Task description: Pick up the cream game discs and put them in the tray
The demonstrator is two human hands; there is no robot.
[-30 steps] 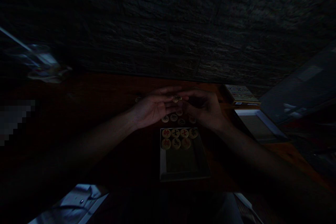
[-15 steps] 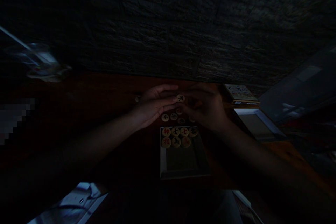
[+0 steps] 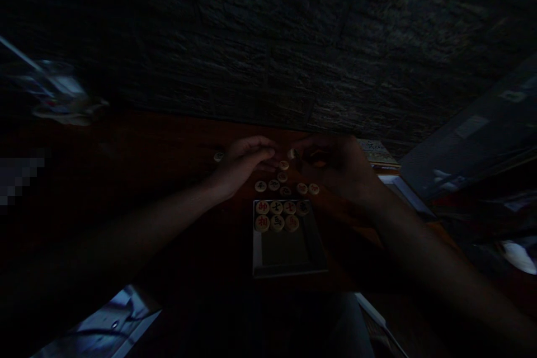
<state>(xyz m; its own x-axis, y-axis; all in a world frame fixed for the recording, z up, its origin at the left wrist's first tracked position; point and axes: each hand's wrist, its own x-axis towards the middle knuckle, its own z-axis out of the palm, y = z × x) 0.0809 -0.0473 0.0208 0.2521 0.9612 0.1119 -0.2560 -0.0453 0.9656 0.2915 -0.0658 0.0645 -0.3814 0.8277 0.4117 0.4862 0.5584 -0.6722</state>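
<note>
In the head view my right hand (image 3: 335,165) pinches a Chinese chess piece (image 3: 292,154), tilted on its edge, between thumb and fingers. My left hand (image 3: 245,162) is half cupped beside it, fingers apart, and nothing shows in it. Close to the left fingertips is another round piece (image 3: 283,165). Several loose pieces (image 3: 274,185) lie on the table below both hands. Nearer to me stands a shallow open box (image 3: 289,275). Two rows of pieces with red and dark characters, such as a red-marked piece (image 3: 262,223), fill its far end.
A single piece (image 3: 218,156) lies left of my left hand. Behind my right forearm are a flat printed box (image 3: 380,151) and a pale-rimmed tray (image 3: 409,193). A clear cup with a straw (image 3: 67,89) stands far left. A dark stone wall (image 3: 251,67) backs the wooden table (image 3: 168,134).
My hands have moved apart. The right has drawn back with a piece, turning it from face-on to edge-on. More loose pieces show between and below the hands. The view has shifted slightly.
</note>
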